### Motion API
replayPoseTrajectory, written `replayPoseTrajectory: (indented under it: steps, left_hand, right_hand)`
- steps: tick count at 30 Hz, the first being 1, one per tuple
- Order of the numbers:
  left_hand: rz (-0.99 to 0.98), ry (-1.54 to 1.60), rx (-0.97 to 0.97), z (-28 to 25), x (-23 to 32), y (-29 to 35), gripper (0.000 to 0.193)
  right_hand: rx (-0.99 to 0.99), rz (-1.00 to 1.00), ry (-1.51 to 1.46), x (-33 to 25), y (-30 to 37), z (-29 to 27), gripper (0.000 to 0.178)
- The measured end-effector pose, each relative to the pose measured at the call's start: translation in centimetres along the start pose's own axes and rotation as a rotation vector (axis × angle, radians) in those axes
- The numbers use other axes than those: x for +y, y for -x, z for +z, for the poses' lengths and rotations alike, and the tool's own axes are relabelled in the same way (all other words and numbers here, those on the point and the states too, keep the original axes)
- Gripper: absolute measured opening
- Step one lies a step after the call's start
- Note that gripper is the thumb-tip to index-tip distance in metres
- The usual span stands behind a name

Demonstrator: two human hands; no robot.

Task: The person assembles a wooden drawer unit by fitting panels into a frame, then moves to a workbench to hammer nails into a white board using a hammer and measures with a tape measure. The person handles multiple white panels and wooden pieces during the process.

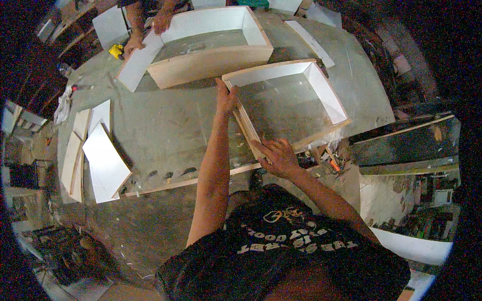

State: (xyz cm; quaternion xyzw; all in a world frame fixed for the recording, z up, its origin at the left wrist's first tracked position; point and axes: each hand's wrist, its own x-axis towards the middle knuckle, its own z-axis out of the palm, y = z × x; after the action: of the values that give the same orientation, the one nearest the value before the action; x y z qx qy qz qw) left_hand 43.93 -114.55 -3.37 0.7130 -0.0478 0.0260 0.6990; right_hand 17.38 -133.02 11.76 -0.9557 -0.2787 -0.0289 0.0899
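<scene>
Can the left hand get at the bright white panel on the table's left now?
Probably yes: open tabletop lies between the left hand and the white panel, though it would likely have to leave the box frame it is holding first.

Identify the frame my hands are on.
The nearer frame: your left hand and right hand touch its left side. The farther frame has a co-worker's hands at its left.
</scene>
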Motion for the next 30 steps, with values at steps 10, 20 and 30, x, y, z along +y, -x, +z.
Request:
replayPoseTrajectory:
  steps: [10,20,30]
  left_hand:
    - [0.049,0.082,-0.030,0.1,1.7,0.4,0.084]
    - [0.132,-0.107,0.048,-0.1,3.3,1.0,0.092]
    - [0.127,-0.221,0.080,0.4,3.3,0.5,0.089]
  right_hand:
    - [0.003,-0.029,0.025,-0.1,0.2,-0.1,0.072]
    - [-0.133,0.001,-0.069,2.1,2.2,-1.5,0.070]
    - [-0.048,-0.105,-0.068,3.7,2.8,0.0,0.052]
